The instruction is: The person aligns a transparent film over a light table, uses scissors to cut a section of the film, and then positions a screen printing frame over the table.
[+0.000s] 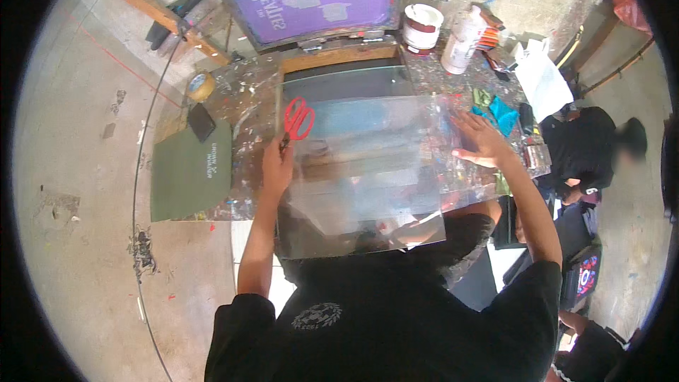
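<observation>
My left hand (pixel 276 166) is closed around the dark blade end of a pair of scissors (pixel 300 119), whose red handles point away from me. It rests at the left edge of a glass pane (pixel 361 235). Over the pane lies a clear plastic sheet (pixel 435 170), reaching right across the paint-spotted table. My right hand (pixel 482 140) lies on this sheet near its right side, palm down with the fingers spread, and holds nothing. Under the glass, the far part looks dark.
Behind the glass stands a raised printing screen (pixel 318 3), blue and purple. A paint tub (pixel 422 28) and a bottle (pixel 463 41) stand far right, near white paper (pixel 543 81). Tape (pixel 201 85), a phone (pixel 201 123) and green fabric (pixel 185 180) lie left. Other people (pixel 583 145) are at right.
</observation>
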Tool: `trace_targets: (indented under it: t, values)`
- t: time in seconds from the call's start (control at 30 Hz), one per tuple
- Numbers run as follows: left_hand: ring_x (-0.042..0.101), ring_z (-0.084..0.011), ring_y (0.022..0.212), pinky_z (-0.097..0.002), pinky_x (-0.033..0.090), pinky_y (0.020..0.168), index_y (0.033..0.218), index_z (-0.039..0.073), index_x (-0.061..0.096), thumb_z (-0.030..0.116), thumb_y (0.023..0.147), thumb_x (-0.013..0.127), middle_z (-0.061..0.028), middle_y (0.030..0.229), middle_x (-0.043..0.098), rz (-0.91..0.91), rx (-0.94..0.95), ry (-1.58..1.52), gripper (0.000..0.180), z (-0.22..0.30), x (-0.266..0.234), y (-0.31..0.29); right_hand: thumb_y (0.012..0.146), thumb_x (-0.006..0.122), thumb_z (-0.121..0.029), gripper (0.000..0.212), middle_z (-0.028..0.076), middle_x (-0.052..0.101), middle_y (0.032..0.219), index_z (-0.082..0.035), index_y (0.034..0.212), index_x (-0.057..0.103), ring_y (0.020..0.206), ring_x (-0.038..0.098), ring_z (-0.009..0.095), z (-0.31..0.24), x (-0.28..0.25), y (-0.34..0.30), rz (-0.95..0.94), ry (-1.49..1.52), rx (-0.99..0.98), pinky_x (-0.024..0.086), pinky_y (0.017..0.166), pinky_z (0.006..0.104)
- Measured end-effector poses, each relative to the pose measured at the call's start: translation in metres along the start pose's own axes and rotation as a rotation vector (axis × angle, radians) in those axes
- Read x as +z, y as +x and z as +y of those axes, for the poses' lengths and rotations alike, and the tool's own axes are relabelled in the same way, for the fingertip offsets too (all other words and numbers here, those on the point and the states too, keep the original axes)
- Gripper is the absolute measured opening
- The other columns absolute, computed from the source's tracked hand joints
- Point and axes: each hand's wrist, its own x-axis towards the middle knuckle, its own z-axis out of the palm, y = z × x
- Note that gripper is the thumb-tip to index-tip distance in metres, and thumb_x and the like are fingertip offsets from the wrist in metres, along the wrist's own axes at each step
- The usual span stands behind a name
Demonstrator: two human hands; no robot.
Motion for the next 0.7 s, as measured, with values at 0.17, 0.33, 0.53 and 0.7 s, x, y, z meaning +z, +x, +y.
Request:
trace_targets:
  t: [0.17, 0.33, 0.53, 0.7]
  values:
    - [0.058, -0.0369, 0.080, -0.0447, 0.044, 0.072, 0.107, -0.001, 0.059, 0.027, 0.098, 0.060, -0.0192, 0.086, 0.062, -0.003, -0.094, -0.037, 0.029, 0.002, -0.002, 0.000, 0.089, 0.060, -0.060, 0.080, 0.019, 0.033, 0.159, -0.018, 0.154, 0.039, 0.144, 0.033, 0.042, -0.007, 0.003, 0.004, 0.099, -0.009, -0.032, 0.025, 0.119, 0.0519]
    - [0.051, -0.0284, 0.069, -0.0399, 0.043, 0.066, 0.095, -0.001, 0.054, 0.032, 0.099, 0.059, -0.0190, 0.076, 0.057, 0.088, 0.054, -0.009, 0.034, -0.003, 0.000, 0.000, 0.090, 0.060, -0.059, 0.078, 0.021, 0.038, 0.155, -0.011, 0.150, 0.044, 0.141, 0.038, 0.042, -0.013, 0.003, 0.008, 0.177, 0.023, -0.070, 0.028, 0.117, 0.0515]
    - [0.058, -0.0341, 0.074, -0.0434, 0.044, 0.070, 0.096, -0.001, 0.056, 0.026, 0.098, 0.061, -0.0194, 0.079, 0.060, 0.072, -0.038, -0.089, 0.028, 0.017, -0.011, -0.001, 0.089, 0.061, -0.058, 0.079, 0.020, 0.038, 0.155, -0.010, 0.149, 0.043, 0.141, 0.038, 0.042, -0.019, 0.004, 0.009, 0.198, 0.048, -0.056, 0.028, 0.117, 0.0520]
    - [0.055, -0.0303, 0.072, -0.0398, 0.044, 0.070, 0.098, 0.000, 0.055, 0.022, 0.097, 0.058, -0.0160, 0.078, 0.059, 0.075, -0.063, -0.108, 0.023, 0.031, -0.029, 0.000, 0.090, 0.061, -0.057, 0.079, 0.019, 0.038, 0.156, -0.011, 0.150, 0.042, 0.142, 0.036, 0.042, -0.021, 0.008, 0.013, 0.207, 0.043, -0.036, 0.027, 0.118, 0.0526]
